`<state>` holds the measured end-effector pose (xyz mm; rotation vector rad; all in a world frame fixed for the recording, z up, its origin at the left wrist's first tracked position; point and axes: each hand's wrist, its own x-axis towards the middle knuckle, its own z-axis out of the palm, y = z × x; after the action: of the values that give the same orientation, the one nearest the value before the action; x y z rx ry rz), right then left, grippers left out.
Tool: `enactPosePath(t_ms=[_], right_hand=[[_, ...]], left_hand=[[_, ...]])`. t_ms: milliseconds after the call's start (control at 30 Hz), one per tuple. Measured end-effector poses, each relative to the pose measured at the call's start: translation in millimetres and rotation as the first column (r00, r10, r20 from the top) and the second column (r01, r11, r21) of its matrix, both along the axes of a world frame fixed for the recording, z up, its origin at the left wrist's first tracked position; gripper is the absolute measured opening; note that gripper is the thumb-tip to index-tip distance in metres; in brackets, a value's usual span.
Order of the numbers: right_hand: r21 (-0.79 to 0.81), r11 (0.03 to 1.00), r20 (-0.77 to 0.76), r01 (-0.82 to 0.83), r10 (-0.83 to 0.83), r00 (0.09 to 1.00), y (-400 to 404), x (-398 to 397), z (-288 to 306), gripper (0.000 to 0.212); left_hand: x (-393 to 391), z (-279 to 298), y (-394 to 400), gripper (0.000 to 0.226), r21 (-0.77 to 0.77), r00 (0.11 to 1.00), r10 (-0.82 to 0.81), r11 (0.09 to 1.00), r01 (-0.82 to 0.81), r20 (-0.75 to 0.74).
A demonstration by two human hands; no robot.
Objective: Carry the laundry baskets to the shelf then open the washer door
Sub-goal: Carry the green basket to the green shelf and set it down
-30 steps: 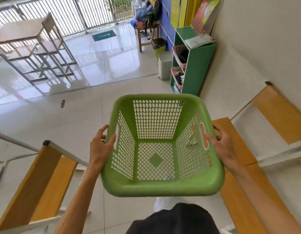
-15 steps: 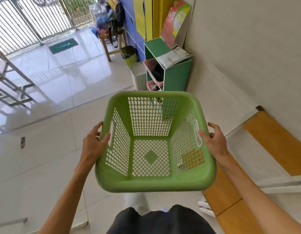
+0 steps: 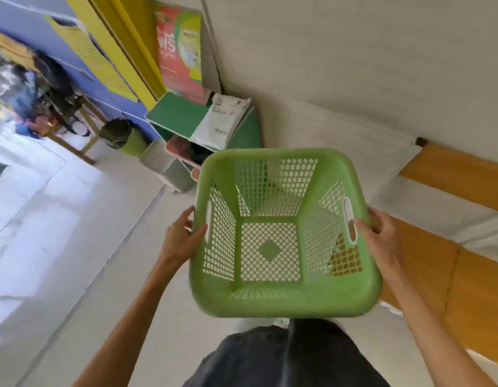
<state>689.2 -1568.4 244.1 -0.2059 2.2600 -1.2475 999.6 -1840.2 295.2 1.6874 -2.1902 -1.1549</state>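
I hold an empty green laundry basket (image 3: 281,300) with mesh walls in front of my body, above the tiled floor. My left hand (image 3: 181,237) grips its left rim by the handle slot. My right hand (image 3: 379,236) grips the right rim by the other slot. Just beyond the basket stands the green shelf (image 3: 172,114) against the wall, with a white packet (image 3: 222,118) on top and a pink basket (image 3: 178,148) in a compartment. The basket's far rim hides the lower shelf. No washer is in view.
A grey bin (image 3: 164,169) sits on the floor left of the shelf, with a lime-green bin (image 3: 125,136) and a wooden stool (image 3: 74,127) piled with bags further back. Orange wooden benches (image 3: 448,174) run along the right wall. A red poster (image 3: 181,51) leans above the shelf.
I have walked closer to the green shelf and turned right; it now sits just past the basket's far rim. Both hands keep the same grip on the basket.
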Motion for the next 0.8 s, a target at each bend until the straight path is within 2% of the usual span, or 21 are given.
enactPosePath(t_ms=[100, 233, 400, 500, 667, 800], right_hand=[[0.053, 0.986, 0.064, 0.157, -0.160, 0.985, -11, -3, -16, 0.049], [0.182, 0.964, 0.133, 0.195, -0.221, 0.966, -26, -27, -54, 0.037], [0.346, 0.924, 0.210, 0.164, -0.247, 0.946, -57, -56, -108, 0.038], [0.437, 0.894, 0.267, 0.095, -0.230, 0.936, -72, -72, -151, 0.037], [0.495, 0.869, 0.316, 0.018, -0.199, 0.928, -103, -93, -225, 0.013], [0.536, 0.844, 0.379, -0.031, -0.208, 0.902, -121, -107, -288, 0.025]], left_hand=[[-48, -18, -58, 0.061, 0.015, 0.985, -0.159, 0.987, 0.159, 0.065], [-119, -63, -103, 0.058, 0.041, 0.936, -0.350, 0.937, 0.348, 0.046], [-175, -146, -157, 0.072, 0.144, 0.853, -0.494, 0.868, 0.475, 0.169], [-197, -192, -175, 0.071, 0.207, 0.812, -0.555, 0.829, 0.520, 0.182], [-217, -292, -215, 0.072, 0.307, 0.752, -0.628, 0.769, 0.560, 0.203], [-237, -344, -227, 0.065, 0.309, 0.707, -0.666, 0.742, 0.595, 0.238]])
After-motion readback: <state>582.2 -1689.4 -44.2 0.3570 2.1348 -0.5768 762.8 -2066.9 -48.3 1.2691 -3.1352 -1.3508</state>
